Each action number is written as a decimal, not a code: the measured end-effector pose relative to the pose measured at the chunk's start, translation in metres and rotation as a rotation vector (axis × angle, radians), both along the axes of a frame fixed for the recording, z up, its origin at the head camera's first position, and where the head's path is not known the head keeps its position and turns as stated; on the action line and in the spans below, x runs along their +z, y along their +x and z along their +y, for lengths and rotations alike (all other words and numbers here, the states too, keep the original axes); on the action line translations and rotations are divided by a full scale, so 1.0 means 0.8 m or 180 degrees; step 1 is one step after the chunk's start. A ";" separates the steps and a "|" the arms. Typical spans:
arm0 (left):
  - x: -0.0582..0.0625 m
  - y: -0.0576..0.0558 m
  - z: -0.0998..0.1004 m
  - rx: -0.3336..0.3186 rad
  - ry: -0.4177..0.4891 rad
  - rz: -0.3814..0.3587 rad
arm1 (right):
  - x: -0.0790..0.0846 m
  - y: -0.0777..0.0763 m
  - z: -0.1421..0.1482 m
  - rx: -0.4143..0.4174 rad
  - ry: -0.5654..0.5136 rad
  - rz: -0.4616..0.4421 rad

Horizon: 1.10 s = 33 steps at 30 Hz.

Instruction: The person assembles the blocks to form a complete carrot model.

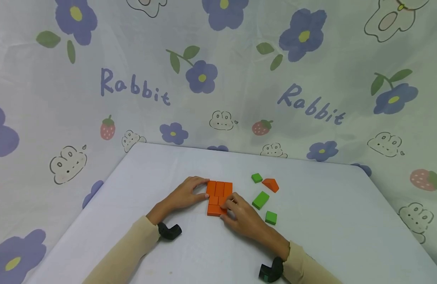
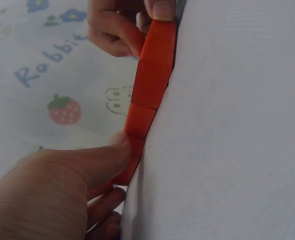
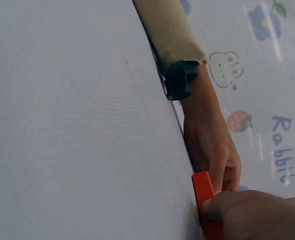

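A white backdrop, printed with blue flowers, strawberries, rabbits and the word "Rabbit", is stretched behind and beside a white-covered table. Near the middle of the table, between the two hands, a flat group of orange blocks is laid edge to edge. The group's long axis is pointed away from the person. In its far row, three oblong blocks are set side by side, their lengths also running near to far; two shorter pieces are placed behind the nearest block, which is turned crosswise, its long axis left to right. All are plain, bright orange, smooth and flat-faced, with straight edges; the right side is partly covered.

By the left hand, thumb and forefinger are kept well parted and touch the group's left edge and far left corner. By the right hand, the near right part is held, the thumb against the near edge and the fingers bent over the top; which piece is pinched cannot be told.

To the right, an orange wedge and three green blocks are scattered, the longest slanted toward the far right.
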State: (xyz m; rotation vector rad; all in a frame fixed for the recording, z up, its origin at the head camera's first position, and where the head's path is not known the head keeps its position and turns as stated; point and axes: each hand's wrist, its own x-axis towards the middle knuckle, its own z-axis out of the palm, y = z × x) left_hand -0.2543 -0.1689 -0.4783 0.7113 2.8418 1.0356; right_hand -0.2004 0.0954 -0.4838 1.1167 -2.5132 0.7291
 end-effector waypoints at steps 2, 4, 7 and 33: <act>0.000 0.000 0.000 0.0005 0.0002 -0.0009 | -0.001 0.000 0.000 0.0010 -0.0011 0.0019; 0.000 0.000 0.001 0.0017 0.0007 -0.0027 | -0.001 0.000 0.000 0.0012 -0.0004 0.0036; 0.001 0.001 0.001 0.0044 0.0005 -0.0057 | 0.000 0.000 0.000 -0.0026 0.0057 -0.0002; -0.001 0.001 0.002 0.0065 -0.0022 -0.0051 | 0.002 0.001 0.002 -0.0023 0.0066 -0.0191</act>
